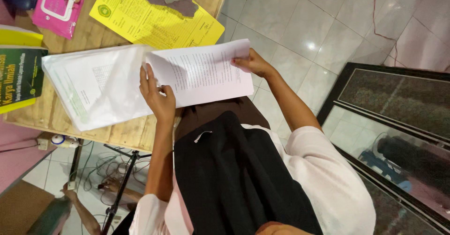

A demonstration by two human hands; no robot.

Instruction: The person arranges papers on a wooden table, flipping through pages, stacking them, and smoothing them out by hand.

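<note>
Head view. Nearest the camera: a black garment (239, 178) over the person's front, with white sleeves to either side.

Left hand (157, 96): fingers together and extended, thumb folded over, pinching the left edge of a printed white sheet (206, 73). The hand lies where this sheet overlaps a stack of white papers (93, 92).

Right hand (253, 62): fingers clamped on the sheet's far right edge, thumb on top. The sheet is held raised between both hands, over the table edge and the person's lap.

Stack of white papers: rests on the wooden table (126, 134), one corner reaching toward the table's near edge.

Also on the table: a yellow printed form (140, 17) with a grey patch on it, a pink wet-wipes pack (58, 3), a green and yellow book (18, 78).

Beyond: pale tiled floor (300, 24); cables and a black stand (122, 183) beneath the table; a dark-framed glass panel (393, 117) at right.

Risks, as judged: the sheet is gripped only at its edges, so a pull from either hand could crease or tear it. The loose stack sits near the table edge; a nudge from the left wrist could fan it or slide pages onto the cables below.
</note>
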